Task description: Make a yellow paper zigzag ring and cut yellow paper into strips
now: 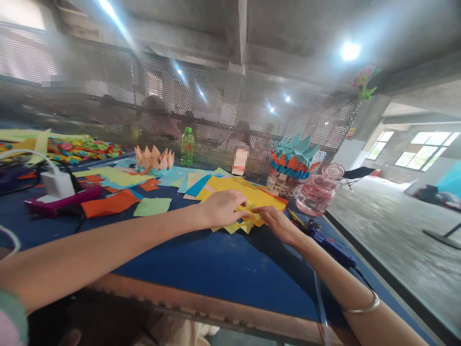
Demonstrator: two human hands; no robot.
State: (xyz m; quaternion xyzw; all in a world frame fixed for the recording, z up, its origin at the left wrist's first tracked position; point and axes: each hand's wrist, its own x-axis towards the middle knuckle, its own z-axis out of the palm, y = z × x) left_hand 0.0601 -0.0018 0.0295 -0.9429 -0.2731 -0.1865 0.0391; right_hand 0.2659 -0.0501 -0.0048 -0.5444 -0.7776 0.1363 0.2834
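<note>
Your bare left forearm (108, 242) sweeps in across the near side, your right forearm (331, 271) angling in opposite with a pale metal bangle (363, 307) around it, and both hands meet over the yellow folded paper piece with pointed edges (232, 228), down on the blue-covered surface (201, 269) at the near edge of the flat yellow paper sheets (219, 185). Your left hand (225, 209) has its thumb and fingers closed on a bit of that yellow paper; your right hand (275, 223) brings its fingertips to the same spot, and whether they pinch or merely press, you cannot tell from here. Watch those creases! Uneven pressure from the two sides could skew a fold, and a hard tug could tear it. Look right: a dark blue glue gun (334, 250) lies just beside your forearm, its black cord (363, 278) trailing near the bangle, so a snag could drag it. Beyond sits a clear pink plastic jug (317, 194) holding liquid; a swinging elbow or hand could tip it and soak the paper.
</note>
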